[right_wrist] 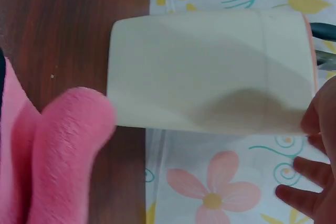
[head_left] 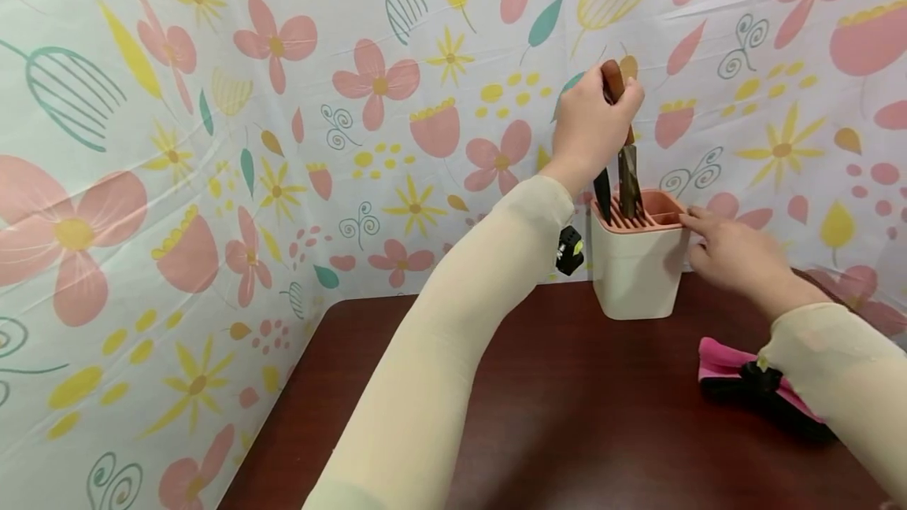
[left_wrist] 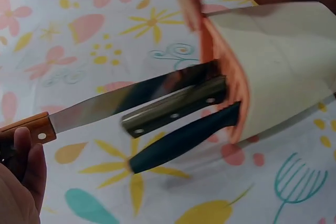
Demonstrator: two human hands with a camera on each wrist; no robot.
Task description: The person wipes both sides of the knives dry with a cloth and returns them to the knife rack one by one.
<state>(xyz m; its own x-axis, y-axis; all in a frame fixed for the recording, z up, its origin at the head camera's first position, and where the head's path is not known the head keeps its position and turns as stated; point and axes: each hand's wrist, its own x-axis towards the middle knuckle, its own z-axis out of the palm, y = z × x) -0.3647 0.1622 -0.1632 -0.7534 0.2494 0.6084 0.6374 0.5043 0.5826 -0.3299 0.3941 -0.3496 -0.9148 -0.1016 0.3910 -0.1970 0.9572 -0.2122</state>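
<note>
My left hand [head_left: 591,128] grips the brown wooden handle of a knife [left_wrist: 100,106] above a cream knife holder [head_left: 638,274]. Most of the steel blade shows, and its far end meets the slotted orange top of the holder. Two other handles stick out of the slots: a dark green one [left_wrist: 184,137] and an olive-grey riveted one [left_wrist: 176,107]. At the right side of the holder, my right hand [head_left: 744,258] touches the orange rim with extended fingers. The right wrist view shows some of its fingers spread apart beside the cream wall.
A pink and black cloth item [head_left: 730,360] lies on the dark wooden table [head_left: 581,415], under my right forearm. Behind the holder hangs a white sheet [head_left: 397,132] printed with flowers and leaves. The holder stands near the table's back edge.
</note>
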